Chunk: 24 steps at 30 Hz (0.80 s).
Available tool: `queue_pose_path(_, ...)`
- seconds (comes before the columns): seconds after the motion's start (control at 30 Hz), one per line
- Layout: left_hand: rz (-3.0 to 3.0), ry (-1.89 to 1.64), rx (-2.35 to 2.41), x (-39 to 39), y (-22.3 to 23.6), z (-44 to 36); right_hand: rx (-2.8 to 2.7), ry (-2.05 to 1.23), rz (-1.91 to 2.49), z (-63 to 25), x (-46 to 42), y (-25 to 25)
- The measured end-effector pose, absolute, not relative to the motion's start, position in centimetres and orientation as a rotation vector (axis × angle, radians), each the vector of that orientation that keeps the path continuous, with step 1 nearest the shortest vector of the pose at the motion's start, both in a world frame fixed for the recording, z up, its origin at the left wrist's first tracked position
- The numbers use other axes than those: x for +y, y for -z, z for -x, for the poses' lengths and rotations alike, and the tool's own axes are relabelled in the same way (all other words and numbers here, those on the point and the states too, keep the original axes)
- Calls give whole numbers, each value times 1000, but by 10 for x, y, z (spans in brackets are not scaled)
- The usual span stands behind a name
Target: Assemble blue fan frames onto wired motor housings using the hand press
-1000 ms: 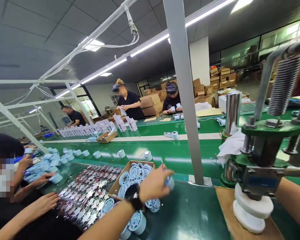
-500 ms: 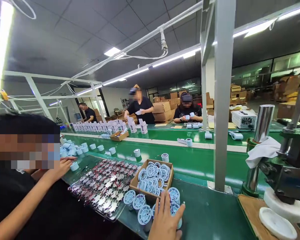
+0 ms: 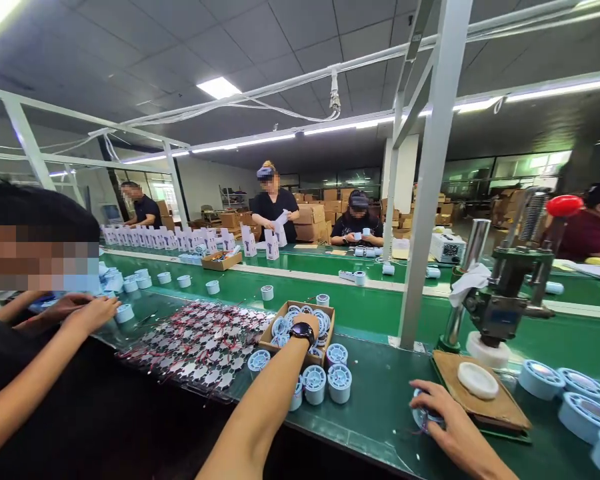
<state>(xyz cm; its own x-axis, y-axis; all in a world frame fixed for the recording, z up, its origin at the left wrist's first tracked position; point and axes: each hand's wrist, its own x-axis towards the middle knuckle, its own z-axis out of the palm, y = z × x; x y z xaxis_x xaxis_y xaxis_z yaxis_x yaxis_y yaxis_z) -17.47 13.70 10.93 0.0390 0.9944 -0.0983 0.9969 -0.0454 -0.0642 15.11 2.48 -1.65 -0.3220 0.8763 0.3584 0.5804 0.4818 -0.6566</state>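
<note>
My left hand (image 3: 307, 321), with a dark watch on its wrist, reaches into a cardboard box (image 3: 271, 343) of light blue plastic rings (image 3: 280, 327). Its fingers are hidden among the rings. At the right, the fingers and thumb of my right hand (image 3: 453, 423) are around a light blue round housing (image 3: 424, 415) resting on the green bench, with a thin dark wire beside it. Several like housings (image 3: 314, 383) stand just in front of the box, some behind my left forearm.
A hand press (image 3: 505, 313) with a white round pad (image 3: 478, 380) on its base stands beyond my right hand. More housings (image 3: 541, 379) sit at far right. Silvery plates with red wires (image 3: 195, 347) cover the bench left. A co-worker's hands (image 3: 87, 313) work there; others sit opposite.
My left hand has gone from above the housings forward into the box of rings. My right hand has come into view with a housing. The view has turned right.
</note>
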Motion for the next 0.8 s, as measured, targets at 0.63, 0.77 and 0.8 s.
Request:
queue_pose_path(0.63, -2608, -492, 1650, 35, -52, 46, -1518, -568, 1317, -148, 2, 31)
queue_pose_path(0.77, -2424, -492, 1582, 13, -4, 43, -1561, -631, 1346, -160, -10, 33)
queue_pose_path(0.8, -2354, -513, 1562, 14, 1, 48, -1583, -623, 1350, -164, -11, 34)
